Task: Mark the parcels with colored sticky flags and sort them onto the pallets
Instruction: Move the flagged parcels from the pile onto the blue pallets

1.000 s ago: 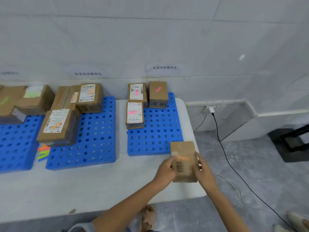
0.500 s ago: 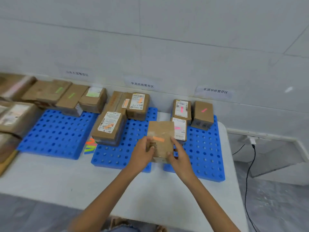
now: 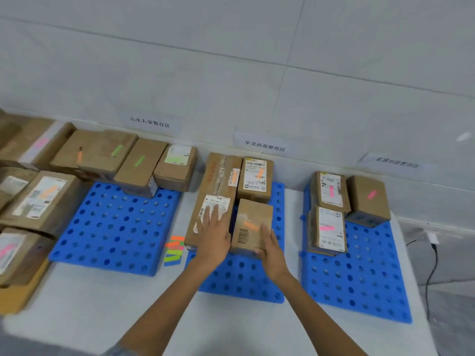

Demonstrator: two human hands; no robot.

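A small brown parcel with an orange flag and a barcode stands on the middle blue pallet, beside other orange-flagged parcels. My right hand grips its near right corner. My left hand lies flat with straight fingers on the neighbouring labelled parcel to the left. A strip of coloured sticky flags lies on the table between the left and middle pallets.
The right blue pallet carries pink-flagged parcels. The left blue pallet has green-flagged parcels along its back. More parcels are stacked at the far left. Paper zone labels hang on the wall. A cable drops at the right.
Both hands carried the orange-flagged parcel from the table's right edge leftward and set it on the middle pallet. My left hand came off it onto the neighbouring parcel.
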